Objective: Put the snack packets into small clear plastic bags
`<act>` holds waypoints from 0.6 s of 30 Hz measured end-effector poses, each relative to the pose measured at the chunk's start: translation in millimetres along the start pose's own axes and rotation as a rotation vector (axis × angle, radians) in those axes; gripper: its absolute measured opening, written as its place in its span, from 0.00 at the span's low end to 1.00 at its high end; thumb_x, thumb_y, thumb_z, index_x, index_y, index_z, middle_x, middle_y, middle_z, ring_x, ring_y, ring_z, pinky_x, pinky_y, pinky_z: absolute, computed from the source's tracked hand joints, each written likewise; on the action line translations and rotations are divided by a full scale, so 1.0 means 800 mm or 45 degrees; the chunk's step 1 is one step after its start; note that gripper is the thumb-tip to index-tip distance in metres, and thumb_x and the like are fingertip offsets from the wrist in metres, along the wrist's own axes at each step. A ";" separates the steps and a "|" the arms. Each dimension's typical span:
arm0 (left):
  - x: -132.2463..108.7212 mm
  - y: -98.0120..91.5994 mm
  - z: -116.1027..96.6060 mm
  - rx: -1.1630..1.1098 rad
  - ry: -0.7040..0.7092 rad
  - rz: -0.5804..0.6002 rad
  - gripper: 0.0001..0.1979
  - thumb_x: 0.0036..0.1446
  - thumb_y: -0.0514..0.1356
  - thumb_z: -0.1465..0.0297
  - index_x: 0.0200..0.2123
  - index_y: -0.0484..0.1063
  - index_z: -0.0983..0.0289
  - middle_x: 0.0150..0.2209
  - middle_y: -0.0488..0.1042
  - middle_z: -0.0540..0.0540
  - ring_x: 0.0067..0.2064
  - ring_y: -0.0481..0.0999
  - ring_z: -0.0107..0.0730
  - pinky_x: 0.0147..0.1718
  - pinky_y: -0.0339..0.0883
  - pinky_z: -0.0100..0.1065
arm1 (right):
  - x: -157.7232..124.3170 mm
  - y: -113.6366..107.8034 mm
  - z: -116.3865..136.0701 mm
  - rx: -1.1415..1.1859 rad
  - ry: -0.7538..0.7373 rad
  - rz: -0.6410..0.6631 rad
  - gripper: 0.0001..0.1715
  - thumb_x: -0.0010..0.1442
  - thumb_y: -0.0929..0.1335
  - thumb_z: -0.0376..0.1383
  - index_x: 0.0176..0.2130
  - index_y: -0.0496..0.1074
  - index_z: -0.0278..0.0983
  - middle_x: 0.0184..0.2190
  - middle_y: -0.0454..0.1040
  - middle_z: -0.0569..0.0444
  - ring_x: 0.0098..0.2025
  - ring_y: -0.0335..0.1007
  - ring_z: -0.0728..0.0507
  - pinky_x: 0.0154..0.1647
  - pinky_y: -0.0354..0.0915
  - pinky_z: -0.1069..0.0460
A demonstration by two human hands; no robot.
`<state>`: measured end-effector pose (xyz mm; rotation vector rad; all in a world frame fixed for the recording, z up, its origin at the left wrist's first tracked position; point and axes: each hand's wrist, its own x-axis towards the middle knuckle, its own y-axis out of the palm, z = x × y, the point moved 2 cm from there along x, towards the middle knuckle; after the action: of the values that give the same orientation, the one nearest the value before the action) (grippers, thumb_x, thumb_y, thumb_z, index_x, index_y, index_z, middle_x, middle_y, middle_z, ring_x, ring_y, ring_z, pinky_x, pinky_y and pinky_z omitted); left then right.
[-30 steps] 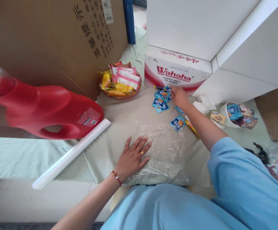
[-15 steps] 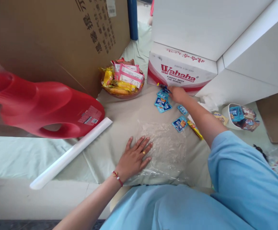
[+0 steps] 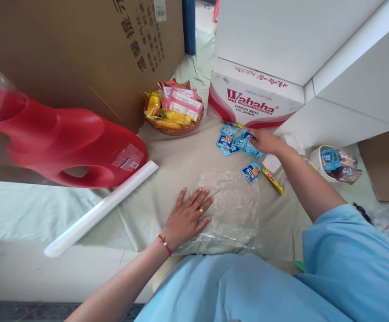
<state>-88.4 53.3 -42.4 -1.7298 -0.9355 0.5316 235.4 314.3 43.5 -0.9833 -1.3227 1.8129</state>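
Observation:
My left hand [image 3: 189, 217] lies flat with fingers spread, its fingertips on the left edge of a clear plastic bag [image 3: 236, 210]. Over the heap of small blue snack packets [image 3: 226, 141], my right hand [image 3: 266, 142] pinches a blue snack packet [image 3: 244, 135]; part of its fingers is hidden. Behind the heap, a yellow packet [image 3: 232, 124] lies against the white-and-red water carton [image 3: 248, 100]. Nearer to me are a single blue packet [image 3: 251, 172] and a yellow stick packet [image 3: 272, 180].
A bowl [image 3: 177, 132] heaped with wrapped snacks stands at the back, beside a big cardboard box [image 3: 80, 53]. On the left are a red detergent bottle [image 3: 80, 147] and a white tube [image 3: 103, 208]. A white tub [image 3: 318, 165] of packets stands right.
My right hand has moved right and toward me, from the carton's front to the blue packets. The yellow packet it held now lies by the carton. My left hand stays put.

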 end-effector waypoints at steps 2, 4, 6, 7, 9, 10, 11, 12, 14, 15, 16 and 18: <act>0.000 0.001 0.000 0.013 0.011 0.005 0.30 0.72 0.54 0.51 0.73 0.63 0.52 0.75 0.61 0.54 0.76 0.60 0.45 0.77 0.23 0.57 | -0.001 0.011 0.009 -0.024 0.002 0.005 0.20 0.69 0.62 0.36 0.55 0.75 0.34 0.50 0.81 0.39 0.49 0.77 0.34 0.51 0.69 0.45; -0.001 0.002 0.001 0.027 0.018 0.006 0.30 0.73 0.54 0.52 0.73 0.61 0.52 0.75 0.62 0.55 0.76 0.60 0.46 0.77 0.24 0.58 | -0.002 0.017 0.019 -0.080 -0.002 0.047 0.21 0.70 0.64 0.39 0.57 0.75 0.34 0.53 0.81 0.39 0.52 0.77 0.33 0.52 0.68 0.45; -0.001 0.002 0.002 0.041 0.016 0.004 0.30 0.73 0.54 0.53 0.74 0.61 0.52 0.75 0.62 0.55 0.76 0.60 0.45 0.77 0.23 0.57 | -0.004 0.019 0.026 -0.146 0.021 0.112 0.23 0.70 0.65 0.41 0.59 0.74 0.35 0.54 0.80 0.39 0.53 0.77 0.33 0.51 0.68 0.44; -0.001 0.002 0.002 0.047 0.016 0.002 0.30 0.73 0.54 0.54 0.74 0.61 0.52 0.75 0.62 0.55 0.76 0.60 0.45 0.77 0.23 0.57 | -0.004 0.018 0.029 -0.184 0.051 0.143 0.23 0.70 0.65 0.41 0.59 0.74 0.35 0.53 0.81 0.39 0.52 0.77 0.32 0.50 0.67 0.44; -0.001 0.003 0.002 0.058 0.018 0.000 0.29 0.73 0.53 0.54 0.73 0.63 0.53 0.75 0.62 0.55 0.76 0.60 0.45 0.77 0.21 0.56 | -0.002 0.013 0.035 -0.251 0.135 0.196 0.23 0.70 0.65 0.42 0.59 0.75 0.36 0.52 0.81 0.37 0.52 0.78 0.31 0.49 0.68 0.43; -0.001 0.003 0.002 0.062 0.022 0.000 0.29 0.73 0.53 0.55 0.73 0.63 0.54 0.75 0.62 0.55 0.76 0.60 0.45 0.77 0.21 0.56 | 0.000 0.010 0.038 -0.274 0.177 0.217 0.24 0.70 0.65 0.44 0.59 0.75 0.36 0.52 0.81 0.36 0.52 0.78 0.29 0.49 0.69 0.41; -0.001 0.003 0.002 0.063 0.021 -0.001 0.28 0.73 0.53 0.55 0.72 0.64 0.54 0.75 0.62 0.55 0.76 0.60 0.45 0.77 0.21 0.56 | 0.003 0.007 0.041 -0.286 0.212 0.226 0.25 0.70 0.65 0.46 0.59 0.76 0.35 0.51 0.81 0.34 0.52 0.77 0.27 0.49 0.69 0.39; 0.000 0.003 0.002 0.061 0.019 -0.002 0.28 0.73 0.53 0.55 0.72 0.64 0.54 0.75 0.62 0.55 0.75 0.60 0.46 0.77 0.22 0.57 | 0.008 0.005 0.045 -0.282 0.237 0.228 0.26 0.70 0.66 0.47 0.58 0.77 0.35 0.51 0.80 0.32 0.53 0.77 0.25 0.49 0.69 0.37; 0.000 0.003 0.002 0.055 0.015 -0.003 0.28 0.73 0.53 0.55 0.72 0.64 0.54 0.75 0.62 0.55 0.75 0.60 0.46 0.77 0.24 0.58 | 0.019 0.002 0.053 -0.219 0.271 0.230 0.21 0.67 0.69 0.45 0.53 0.80 0.35 0.50 0.80 0.31 0.55 0.76 0.23 0.52 0.69 0.32; 0.000 0.003 0.002 0.053 0.014 -0.003 0.28 0.73 0.53 0.55 0.72 0.64 0.53 0.75 0.63 0.55 0.75 0.61 0.46 0.77 0.25 0.58 | 0.024 0.003 0.058 -0.178 0.287 0.240 0.18 0.65 0.71 0.42 0.50 0.82 0.36 0.49 0.81 0.31 0.55 0.76 0.22 0.53 0.68 0.30; 0.000 0.003 0.002 0.053 0.015 -0.002 0.28 0.73 0.53 0.55 0.72 0.64 0.53 0.75 0.63 0.55 0.75 0.61 0.47 0.77 0.25 0.58 | 0.030 0.005 0.062 -0.147 0.307 0.259 0.14 0.63 0.72 0.39 0.46 0.83 0.37 0.48 0.81 0.31 0.55 0.76 0.22 0.54 0.67 0.29; -0.001 0.003 0.002 0.053 0.018 -0.006 0.28 0.73 0.54 0.55 0.72 0.64 0.53 0.74 0.63 0.55 0.75 0.61 0.46 0.77 0.27 0.59 | 0.037 0.008 0.071 -0.150 0.341 0.286 0.09 0.61 0.72 0.35 0.41 0.83 0.37 0.45 0.81 0.32 0.56 0.75 0.22 0.54 0.67 0.27</act>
<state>-88.6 53.4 -45.5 -1.6914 -0.9123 0.5320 170.8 312.3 43.1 -1.4342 -1.2012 1.7035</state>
